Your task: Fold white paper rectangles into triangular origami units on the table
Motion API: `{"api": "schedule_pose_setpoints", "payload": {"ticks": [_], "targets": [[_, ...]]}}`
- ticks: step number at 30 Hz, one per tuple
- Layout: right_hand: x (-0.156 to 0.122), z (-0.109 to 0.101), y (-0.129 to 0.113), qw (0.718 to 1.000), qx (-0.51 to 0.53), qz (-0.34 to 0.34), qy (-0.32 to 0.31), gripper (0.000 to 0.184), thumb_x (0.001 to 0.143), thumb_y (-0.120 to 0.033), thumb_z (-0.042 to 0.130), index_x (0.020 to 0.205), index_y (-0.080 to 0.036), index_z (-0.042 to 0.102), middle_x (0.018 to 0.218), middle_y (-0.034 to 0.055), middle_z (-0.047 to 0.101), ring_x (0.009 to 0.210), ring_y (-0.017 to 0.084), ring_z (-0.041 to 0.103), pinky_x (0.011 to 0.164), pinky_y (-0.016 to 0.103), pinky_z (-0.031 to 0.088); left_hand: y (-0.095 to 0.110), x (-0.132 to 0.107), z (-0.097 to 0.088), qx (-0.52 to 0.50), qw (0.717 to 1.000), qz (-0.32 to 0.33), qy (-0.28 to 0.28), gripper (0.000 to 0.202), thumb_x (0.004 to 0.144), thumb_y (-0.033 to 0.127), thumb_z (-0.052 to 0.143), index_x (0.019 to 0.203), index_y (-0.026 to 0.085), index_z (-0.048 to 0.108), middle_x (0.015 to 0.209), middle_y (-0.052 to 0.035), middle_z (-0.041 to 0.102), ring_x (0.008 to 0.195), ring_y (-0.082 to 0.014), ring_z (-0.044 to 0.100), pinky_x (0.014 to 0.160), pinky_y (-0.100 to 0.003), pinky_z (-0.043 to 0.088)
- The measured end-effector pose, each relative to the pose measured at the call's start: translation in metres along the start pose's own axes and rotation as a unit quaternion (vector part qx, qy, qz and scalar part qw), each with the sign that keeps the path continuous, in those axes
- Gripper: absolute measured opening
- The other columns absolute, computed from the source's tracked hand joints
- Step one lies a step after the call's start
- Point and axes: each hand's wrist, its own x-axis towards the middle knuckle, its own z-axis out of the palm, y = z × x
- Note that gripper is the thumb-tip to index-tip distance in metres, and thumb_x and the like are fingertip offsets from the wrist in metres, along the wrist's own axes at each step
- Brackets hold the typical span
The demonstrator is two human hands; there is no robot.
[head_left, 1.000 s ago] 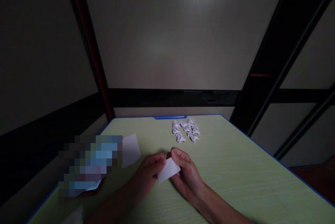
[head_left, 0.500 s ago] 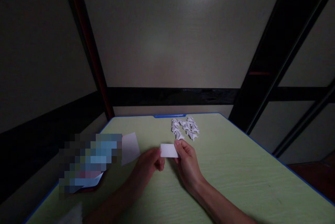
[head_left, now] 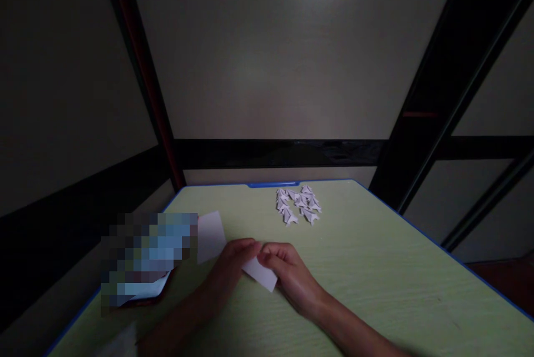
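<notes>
Both my hands meet over a small white paper slip (head_left: 261, 273) low above the green table (head_left: 375, 279). My left hand (head_left: 233, 265) pinches the slip's upper left end with closed fingers. My right hand (head_left: 287, 273) grips it from the right, its fingers curled over the top edge. The slip tilts down to the right. A cluster of several small folded white paper pieces (head_left: 298, 206) lies near the table's far edge, well beyond my hands.
A loose white paper sheet (head_left: 209, 236) lies left of my hands beside a blurred-out object (head_left: 146, 259). The table has a blue rim (head_left: 271, 184). Dark bed-frame posts (head_left: 142, 73) rise at the back left and right (head_left: 438, 101) against a pale wall.
Half a second ago my right hand alone held the slip raised and level; now it is lower and tilted, and my left hand has taken hold of its left end.
</notes>
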Motion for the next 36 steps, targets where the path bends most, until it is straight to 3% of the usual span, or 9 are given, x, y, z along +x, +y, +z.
{"api": "schedule_pose_setpoints", "payload": {"ticks": [5,9,13,17,20,22,25,30,36], "targets": [[-0.001,0.007,-0.004,0.989,0.149,-0.004,0.005,0.019,0.060,-0.019,0.056,0.046,-0.013,0.045,0.041,-0.0065,0.037,0.040,0.004,0.030,0.041,0.018,0.020,0.009,-0.006,0.008,-0.151,0.988,-0.015,0.023,0.025,0.047,0.029,0.067,0.047,0.015,0.046,0.042,0.0073,0.043,0.042,-0.0068,0.042,0.044,-0.020,0.033],[-0.003,0.013,-0.007,0.969,0.245,-0.014,-0.028,0.020,0.062,-0.015,0.055,0.046,-0.013,0.043,0.039,-0.0066,0.036,0.039,0.004,0.030,0.042,0.017,0.022,0.015,-0.010,0.013,-0.276,0.956,-0.081,0.048,0.013,0.059,0.016,0.060,0.051,0.015,0.050,0.047,0.0054,0.051,0.046,-0.0059,0.047,0.050,-0.017,0.039],[-0.006,0.016,-0.007,0.958,0.281,-0.029,-0.052,0.023,0.066,-0.014,0.051,0.045,-0.014,0.041,0.035,-0.0071,0.033,0.036,0.003,0.025,0.040,0.018,0.018,0.017,-0.010,0.014,-0.309,0.941,-0.135,0.032,0.025,0.073,0.014,0.046,0.048,0.014,0.049,0.045,0.0032,0.050,0.041,-0.0070,0.047,0.050,-0.020,0.041],[-0.005,0.014,-0.010,0.953,0.291,-0.056,-0.058,0.025,0.066,-0.013,0.049,0.044,-0.014,0.039,0.037,-0.0061,0.034,0.036,0.004,0.025,0.039,0.018,0.017,0.020,-0.010,0.014,-0.351,0.931,-0.100,-0.006,0.042,0.081,0.012,0.032,0.040,0.016,0.037,0.035,0.0052,0.035,0.032,-0.0044,0.035,0.038,-0.016,0.035],[-0.001,0.009,-0.012,0.951,0.298,-0.078,-0.013,0.025,0.065,-0.012,0.049,0.043,-0.014,0.038,0.038,-0.0063,0.034,0.036,0.003,0.026,0.038,0.018,0.018,0.020,-0.009,0.013,-0.375,0.924,-0.077,-0.007,0.043,0.083,0.010,0.025,0.041,0.016,0.034,0.035,0.0057,0.031,0.031,-0.0037,0.033,0.035,-0.014,0.032],[0.002,0.006,-0.012,0.959,0.276,-0.061,0.014,0.022,0.064,-0.013,0.050,0.045,-0.014,0.040,0.037,-0.0063,0.037,0.035,0.003,0.028,0.038,0.017,0.020,0.017,-0.006,0.012,-0.347,0.934,-0.074,0.028,0.035,0.081,0.012,0.032,0.046,0.015,0.038,0.038,0.0055,0.035,0.034,-0.0045,0.036,0.037,-0.015,0.034],[0.004,0.003,-0.010,0.979,0.198,-0.044,0.033,0.013,0.060,-0.013,0.055,0.051,-0.013,0.046,0.042,-0.0050,0.045,0.038,0.003,0.035,0.041,0.016,0.024,0.010,-0.003,0.010,-0.252,0.963,0.000,0.101,0.019,0.070,0.021,0.052,0.054,0.015,0.045,0.045,0.0046,0.045,0.041,-0.0069,0.043,0.042,-0.018,0.037],[0.003,0.005,-0.012,0.998,0.018,-0.055,0.016,0.006,0.053,-0.008,0.053,0.055,-0.012,0.050,0.045,-0.0041,0.049,0.042,0.005,0.040,0.042,0.016,0.028,0.002,-0.004,0.008,-0.125,0.989,0.060,0.045,0.022,0.060,0.032,0.059,0.050,0.014,0.049,0.046,0.0022,0.051,0.046,-0.0102,0.046,0.045,-0.021,0.037],[0.001,0.005,-0.015,0.997,-0.049,-0.051,-0.028,0.003,0.056,-0.010,0.049,0.055,-0.012,0.051,0.048,-0.0031,0.048,0.041,0.005,0.037,0.041,0.017,0.029,-0.003,-0.001,-0.001,0.016,0.989,0.103,0.108,0.026,0.063,0.036,0.055,0.051,0.014,0.046,0.042,0.0041,0.045,0.042,-0.0088,0.042,0.042,-0.020,0.031]]}}
